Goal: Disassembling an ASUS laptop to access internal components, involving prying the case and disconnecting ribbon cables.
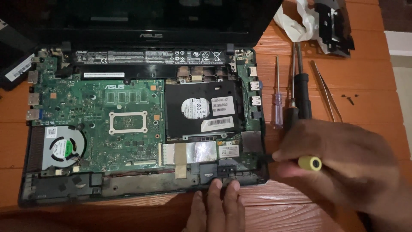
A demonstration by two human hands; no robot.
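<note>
An opened laptop [141,129] lies on the orange wooden table [369,81] with its long axis running left to right, its dark screen lid folded back toward the top of the view. Inside it sit one green circuit board [98,116], one round cooling fan [64,146] at the lower left, and one black hard drive [201,109] right of centre.

The right hand [343,163] comes in from the lower right, fingers curled shut around a yellow-handled screwdriver [310,163]. The tool lies nearly level, its yellow butt pointing right and its dark shaft pointing left, the tip meeting the laptop's lower right corner.

The left hand [219,206] reaches up from the bottom edge, palm down; three fingertips press on the laptop's front rim, holding nothing.

To the right of the laptop lie three more screwdrivers [296,86], side by side and roughly upright in the view, and one pair of tweezers [327,92] just beyond them. A white plastic bag [296,21] sits at the top right
</note>
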